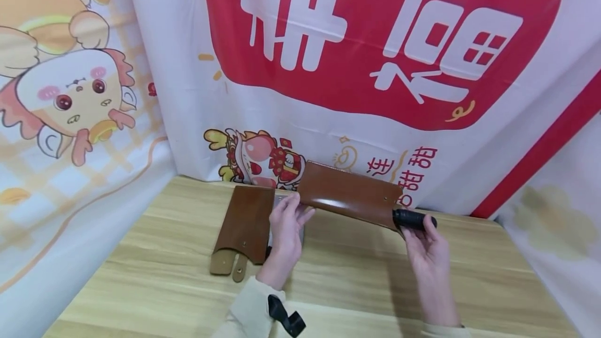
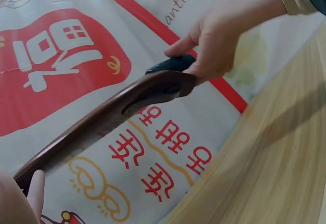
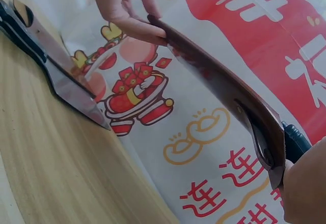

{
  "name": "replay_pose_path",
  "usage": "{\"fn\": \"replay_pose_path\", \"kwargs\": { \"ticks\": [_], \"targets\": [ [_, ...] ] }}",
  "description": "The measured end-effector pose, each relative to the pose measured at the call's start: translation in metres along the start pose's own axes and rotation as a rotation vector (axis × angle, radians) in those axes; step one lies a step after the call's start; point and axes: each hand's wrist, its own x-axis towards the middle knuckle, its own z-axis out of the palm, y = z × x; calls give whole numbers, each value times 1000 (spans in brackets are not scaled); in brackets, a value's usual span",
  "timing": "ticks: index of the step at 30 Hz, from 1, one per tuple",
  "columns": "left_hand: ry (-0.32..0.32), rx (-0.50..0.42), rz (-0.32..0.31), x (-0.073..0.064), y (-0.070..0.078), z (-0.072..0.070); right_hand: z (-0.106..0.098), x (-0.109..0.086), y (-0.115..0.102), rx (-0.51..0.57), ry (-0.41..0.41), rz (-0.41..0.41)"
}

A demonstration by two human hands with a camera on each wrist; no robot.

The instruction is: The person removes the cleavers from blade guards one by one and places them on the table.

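Note:
Both hands hold a brown leather knife sheath [image 1: 349, 186] above the table, with a black knife handle [image 1: 412, 218] sticking out of its right end. Any blade within is hidden by the leather. My left hand [image 1: 285, 231] pinches the sheath's left end between thumb and fingers. At the other end, my right hand [image 1: 429, 254] grips the handle, thumb on top and fingers beneath. In the right wrist view, the sheath's strap [image 3: 259, 145] curves along its underside near the handle.
Left of the hands, a second brown sheath [image 1: 246, 218] lies on the wooden table [image 1: 347, 280]. Beside it is a cleaver [image 3: 71, 89] with a black handle, partly behind my left hand in the head view. Printed cloth [image 1: 188, 108] hangs along the table's back and sides.

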Motion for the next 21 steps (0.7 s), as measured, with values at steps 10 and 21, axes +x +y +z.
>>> {"fn": "replay_pose_path", "kwargs": {
  "ticks": [10,21],
  "targets": [
    [110,-185,-40,19,18,-13,3,-5,-12,66,-75,-13],
    [-63,-353,-261,11,-5,-5,-1,-3,6,-62,-50,-23]
  ]
}}
